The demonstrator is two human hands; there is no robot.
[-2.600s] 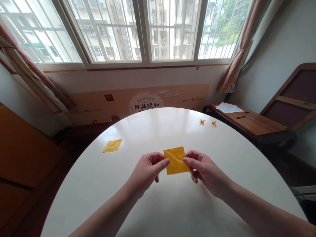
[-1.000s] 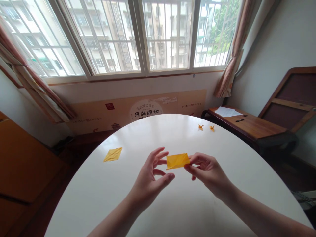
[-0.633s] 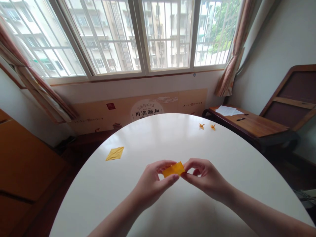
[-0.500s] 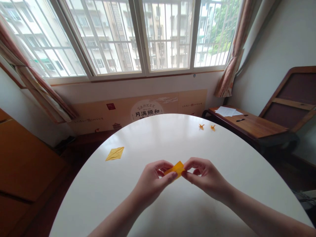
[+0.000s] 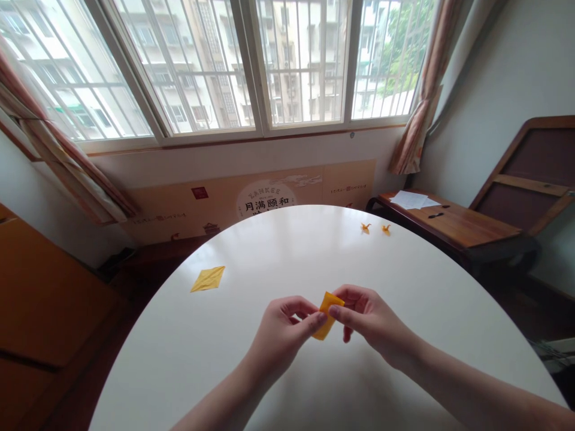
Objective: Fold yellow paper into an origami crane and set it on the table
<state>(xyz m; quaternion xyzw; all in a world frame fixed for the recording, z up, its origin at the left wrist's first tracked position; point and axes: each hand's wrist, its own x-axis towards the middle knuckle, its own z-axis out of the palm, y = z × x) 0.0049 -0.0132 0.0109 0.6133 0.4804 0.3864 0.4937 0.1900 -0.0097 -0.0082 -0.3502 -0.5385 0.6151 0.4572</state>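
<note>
Above a round white table (image 5: 251, 251) both my hands pinch one small yellow paper (image 5: 327, 315), now folded narrow and tilted. My left hand (image 5: 281, 338) grips its left edge between thumb and forefinger. My right hand (image 5: 368, 320) pinches its upper right corner, fingers curled. The paper is held just off the tabletop, near the table's middle.
A second yellow paper square (image 5: 207, 279) lies flat at the table's left. Two tiny folded paper cranes (image 5: 374, 228) sit at the far right edge. A wooden side table (image 5: 458, 224) with white sheets stands to the right, below a large window.
The flat yellow square has been folded over and drawn in between both hands. My left hand, open a second ago, has closed on the paper again. The paper now hangs narrower and tilted.
</note>
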